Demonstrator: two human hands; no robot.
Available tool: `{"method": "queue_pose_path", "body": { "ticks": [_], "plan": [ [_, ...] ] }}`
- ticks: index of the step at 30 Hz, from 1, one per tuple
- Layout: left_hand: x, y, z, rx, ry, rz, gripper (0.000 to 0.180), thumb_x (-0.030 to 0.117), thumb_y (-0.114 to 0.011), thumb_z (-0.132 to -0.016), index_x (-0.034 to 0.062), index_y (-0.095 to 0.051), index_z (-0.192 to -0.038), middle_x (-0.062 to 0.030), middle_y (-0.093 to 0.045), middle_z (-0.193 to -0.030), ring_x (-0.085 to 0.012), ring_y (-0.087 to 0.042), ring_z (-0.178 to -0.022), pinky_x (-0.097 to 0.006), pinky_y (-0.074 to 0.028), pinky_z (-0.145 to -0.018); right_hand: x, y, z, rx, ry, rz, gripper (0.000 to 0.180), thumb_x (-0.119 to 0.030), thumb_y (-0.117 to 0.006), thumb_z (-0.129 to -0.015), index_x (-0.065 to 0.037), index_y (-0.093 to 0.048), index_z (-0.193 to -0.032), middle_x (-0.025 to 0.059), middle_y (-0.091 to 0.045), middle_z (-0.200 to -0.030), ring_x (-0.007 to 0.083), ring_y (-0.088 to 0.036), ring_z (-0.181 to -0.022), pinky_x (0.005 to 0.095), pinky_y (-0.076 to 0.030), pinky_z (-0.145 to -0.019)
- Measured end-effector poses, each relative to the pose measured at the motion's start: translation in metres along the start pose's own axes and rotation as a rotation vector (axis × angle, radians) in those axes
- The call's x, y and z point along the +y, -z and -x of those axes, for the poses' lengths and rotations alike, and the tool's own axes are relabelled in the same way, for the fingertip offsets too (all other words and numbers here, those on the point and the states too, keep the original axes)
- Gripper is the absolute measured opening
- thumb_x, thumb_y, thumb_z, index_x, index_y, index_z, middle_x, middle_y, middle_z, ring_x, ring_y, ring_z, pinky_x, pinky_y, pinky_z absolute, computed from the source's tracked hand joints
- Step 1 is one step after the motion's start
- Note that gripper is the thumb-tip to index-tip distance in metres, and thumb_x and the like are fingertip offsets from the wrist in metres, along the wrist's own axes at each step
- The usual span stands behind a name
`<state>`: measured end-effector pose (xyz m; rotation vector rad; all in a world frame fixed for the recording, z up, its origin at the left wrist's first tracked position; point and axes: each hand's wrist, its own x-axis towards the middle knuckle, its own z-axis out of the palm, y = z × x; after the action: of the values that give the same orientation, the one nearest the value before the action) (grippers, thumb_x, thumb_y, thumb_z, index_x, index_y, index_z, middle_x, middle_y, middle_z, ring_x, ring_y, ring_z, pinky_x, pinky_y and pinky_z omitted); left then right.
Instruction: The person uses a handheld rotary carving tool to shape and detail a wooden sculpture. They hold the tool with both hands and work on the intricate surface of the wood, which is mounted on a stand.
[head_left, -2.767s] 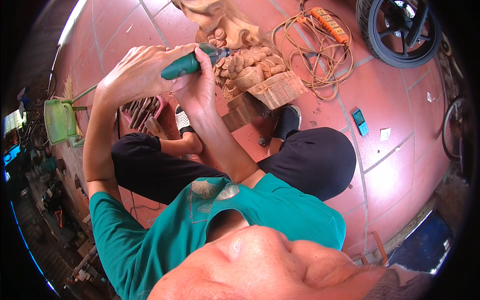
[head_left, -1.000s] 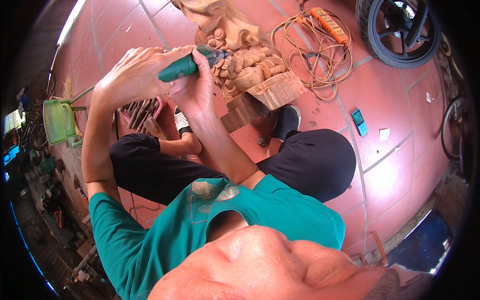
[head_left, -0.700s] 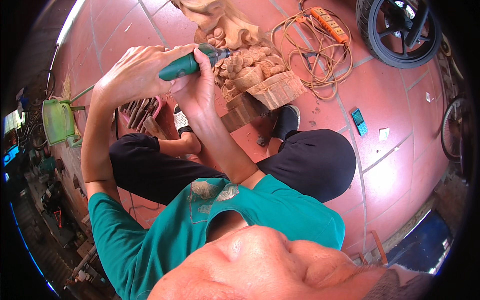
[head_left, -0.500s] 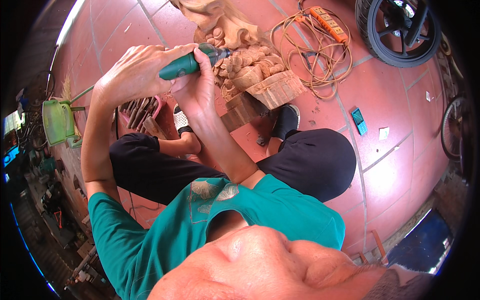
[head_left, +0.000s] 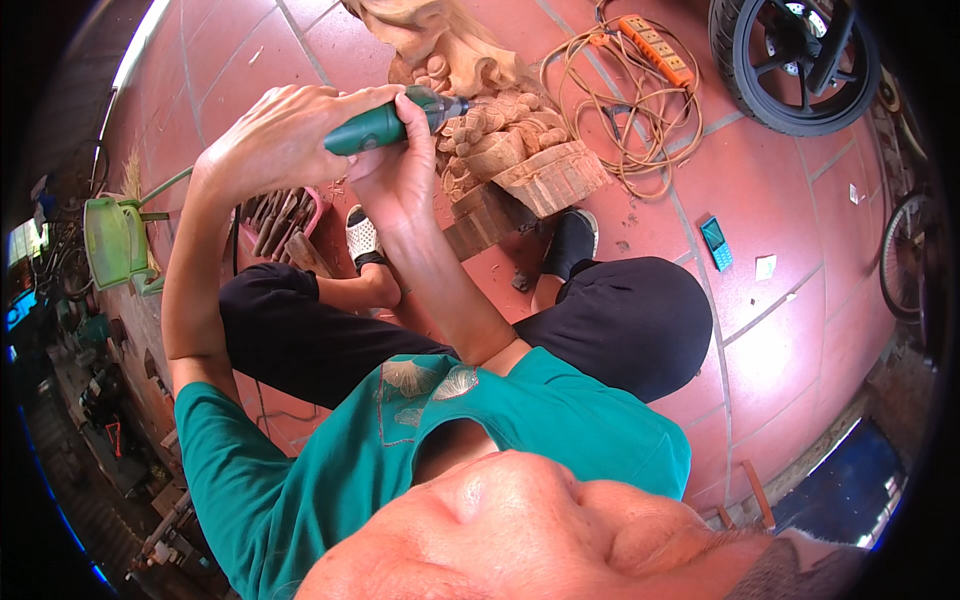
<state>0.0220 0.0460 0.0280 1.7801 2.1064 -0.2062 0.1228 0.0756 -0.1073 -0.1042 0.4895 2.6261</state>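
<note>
Both hands close around a green rotary tool (head_left: 368, 131) with a dark front end. My left hand (head_left: 285, 130) wraps it from the left, fingers and thumb along its rear. Nearer its front, my right hand (head_left: 400, 180) grips it from below, thumb on top. The tool's tip points right, against or just above a carved wooden sculpture (head_left: 505, 145) with clustered rounded shapes; whether it touches I cannot tell. A dark wooden block (head_left: 487, 215) sits under the sculpture's near side.
Left of my feet a pink basket (head_left: 318, 215) holds several chisel-like tools. An orange power strip (head_left: 655, 50) with a coiled cord (head_left: 625, 120) lies at the far right, near a motorcycle wheel (head_left: 795, 65). A blue phone (head_left: 716, 243) and a green chair (head_left: 112, 240) are on opposite sides.
The rotary tool and both hands have shifted slightly to the right along the carving. My grip looks the same.
</note>
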Motion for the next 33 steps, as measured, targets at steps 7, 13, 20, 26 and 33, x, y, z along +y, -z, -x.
{"method": "queue_pose_path", "body": {
  "ticks": [7, 13, 20, 26, 33],
  "plan": [
    [-0.004, -0.002, -0.001, -0.011, -0.003, -0.002, 0.071, 0.016, -0.068, -0.075, 0.0156, -0.055, -0.145, -0.0212, -0.072, -0.098, -0.0419, -0.068, -0.091, -0.051, -0.053, -0.079, 0.000, -0.003, 0.002, 0.009, 0.003, 0.007, 0.025, -0.027, -0.069, -0.096, -0.012, -0.065, -0.115, 0.0033, -0.070, -0.115, 0.0186, -0.066, -0.110, 0.0386, -0.052, -0.102],
    [0.000, 0.003, 0.004, -0.014, 0.011, -0.007, 0.066, 0.020, -0.068, -0.079, 0.0161, -0.054, -0.143, -0.0206, -0.071, -0.093, -0.0424, -0.068, -0.090, -0.052, -0.052, -0.079, 0.005, -0.002, 0.002, 0.042, -0.007, 0.023, 0.026, -0.029, -0.069, -0.096, -0.013, -0.064, -0.116, 0.0016, -0.070, -0.115, 0.0177, -0.066, -0.110, 0.0380, -0.051, -0.102],
    [0.002, 0.003, 0.001, -0.043, 0.075, 0.003, 0.075, 0.009, -0.064, -0.069, 0.0149, -0.057, -0.143, -0.0208, -0.072, -0.097, -0.0413, -0.068, -0.092, -0.051, -0.053, -0.080, 0.003, 0.003, -0.003, 0.024, -0.024, 0.028, 0.026, -0.031, -0.070, -0.096, -0.014, -0.065, -0.115, 0.0002, -0.070, -0.115, 0.0162, -0.066, -0.110, 0.0366, -0.051, -0.100],
    [0.000, 0.001, 0.002, -0.017, 0.039, -0.001, 0.075, 0.009, -0.065, -0.070, 0.0150, -0.055, -0.144, -0.0209, -0.072, -0.094, -0.0404, -0.069, -0.090, -0.052, -0.053, -0.079, 0.003, -0.002, 0.001, 0.034, -0.022, 0.034, 0.026, -0.031, -0.070, -0.096, -0.014, -0.066, -0.115, -0.0007, -0.070, -0.116, 0.0156, -0.066, -0.110, 0.0360, -0.051, -0.099],
    [0.003, 0.006, 0.006, -0.049, 0.057, -0.009, 0.075, 0.010, -0.066, -0.069, 0.0141, -0.056, -0.144, -0.0219, -0.072, -0.099, -0.0416, -0.068, -0.092, -0.051, -0.053, -0.081, 0.006, -0.003, 0.005, 0.033, -0.033, 0.036, 0.027, -0.032, -0.069, -0.096, -0.015, -0.065, -0.116, -0.0009, -0.070, -0.116, 0.0160, -0.065, -0.112, 0.0376, -0.051, -0.101]
  ]
}}
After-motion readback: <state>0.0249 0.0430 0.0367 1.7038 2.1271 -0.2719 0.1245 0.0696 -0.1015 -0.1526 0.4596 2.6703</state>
